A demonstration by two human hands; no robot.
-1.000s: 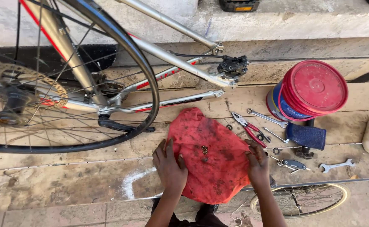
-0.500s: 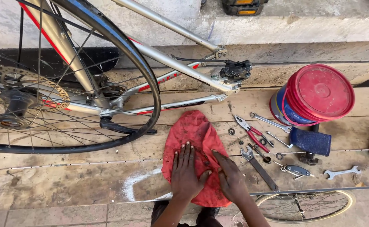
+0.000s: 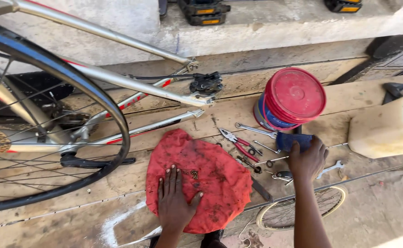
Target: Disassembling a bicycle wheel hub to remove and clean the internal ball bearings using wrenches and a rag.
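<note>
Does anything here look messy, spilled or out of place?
Mostly the tools: pliers, spanners and small rings lie scattered loose on the boards beside the red cloth. The cloth is grease-stained, with a few small metal balls sitting loose on it near the left hand.

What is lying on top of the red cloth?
On the red cloth lie the left hand, pressed flat, and a cluster of small metal balls. Whatever is under the palm is hidden.

wooden planks (image 3: 132,179) | red cloth (image 3: 210,179) | pliers (image 3: 236,140) | wrenches (image 3: 256,130)
</note>
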